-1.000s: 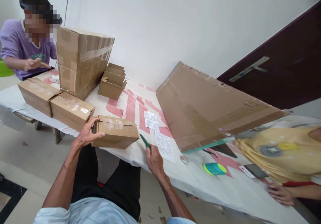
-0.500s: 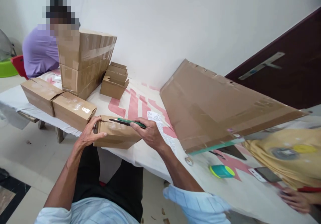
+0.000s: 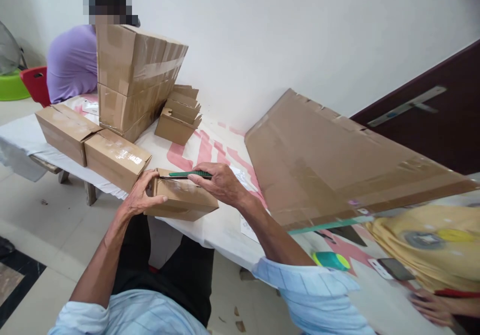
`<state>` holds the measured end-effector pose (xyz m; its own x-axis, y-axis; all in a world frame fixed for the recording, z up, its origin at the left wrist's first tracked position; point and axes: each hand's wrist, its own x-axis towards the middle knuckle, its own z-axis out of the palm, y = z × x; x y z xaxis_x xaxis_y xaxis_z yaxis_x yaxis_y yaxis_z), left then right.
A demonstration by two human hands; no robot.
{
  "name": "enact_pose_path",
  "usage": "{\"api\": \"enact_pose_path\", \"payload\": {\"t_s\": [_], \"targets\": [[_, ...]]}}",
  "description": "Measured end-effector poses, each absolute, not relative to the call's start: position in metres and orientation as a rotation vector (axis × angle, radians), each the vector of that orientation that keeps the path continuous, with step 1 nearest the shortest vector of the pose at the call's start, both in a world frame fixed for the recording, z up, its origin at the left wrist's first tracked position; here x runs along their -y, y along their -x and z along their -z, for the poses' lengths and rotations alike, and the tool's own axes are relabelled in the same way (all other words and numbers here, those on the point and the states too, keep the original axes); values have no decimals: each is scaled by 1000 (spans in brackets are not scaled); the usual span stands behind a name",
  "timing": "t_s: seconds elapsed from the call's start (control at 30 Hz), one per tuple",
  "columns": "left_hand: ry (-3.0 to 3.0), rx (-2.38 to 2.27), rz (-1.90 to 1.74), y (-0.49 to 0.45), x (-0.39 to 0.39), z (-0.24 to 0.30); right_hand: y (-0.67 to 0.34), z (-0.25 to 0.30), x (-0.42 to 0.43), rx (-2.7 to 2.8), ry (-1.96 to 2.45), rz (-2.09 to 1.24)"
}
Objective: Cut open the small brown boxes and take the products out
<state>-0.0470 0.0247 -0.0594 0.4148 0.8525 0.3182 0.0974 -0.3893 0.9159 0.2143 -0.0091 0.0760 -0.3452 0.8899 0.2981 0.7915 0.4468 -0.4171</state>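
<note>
At the table's front edge lies a small closed cardboard box [image 3: 187, 197]. My left hand [image 3: 141, 195] grips its left end, with the thumb along the front side and the fingers at the upper left corner. In my right hand [image 3: 221, 180] is a green utility knife [image 3: 190, 174], pointing left. Its dark blade lies over the top of the box, with the tip close to my left fingers. Whether the blade has gone into the box cannot be made out.
Two closed boxes [image 3: 116, 152] sit to the left, before a stack of taped cartons [image 3: 127, 75] and some open boxes [image 3: 176, 125]. A large cardboard sheet [image 3: 337, 165] leans at right. One person [image 3: 71, 65] sits behind the stack; another's hand [image 3: 431, 307] rests lower right.
My right hand has drawn the knife leftward over the box, so the tip is now near its left end. My left hand keeps its grip. The view has shifted slightly.
</note>
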Motion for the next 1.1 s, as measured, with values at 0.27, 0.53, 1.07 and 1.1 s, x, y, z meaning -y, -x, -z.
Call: {"api": "enact_pose_path", "payload": {"t_s": [0.27,0.53,1.07,1.1], "targets": [[-1816,-829,-1047,48,-24,52,-203,-101,-4,2499,1570,-6],[-1788,-880,-1000,50,-29,49,-185,-137,-8,2776,1729,114],[-1845,-873,-909,55,-36,38,-352,-69,59,2102,1732,-4],[-1850,-875,-887,55,-37,37,-356,-48,66,1985,1704,-22]]}}
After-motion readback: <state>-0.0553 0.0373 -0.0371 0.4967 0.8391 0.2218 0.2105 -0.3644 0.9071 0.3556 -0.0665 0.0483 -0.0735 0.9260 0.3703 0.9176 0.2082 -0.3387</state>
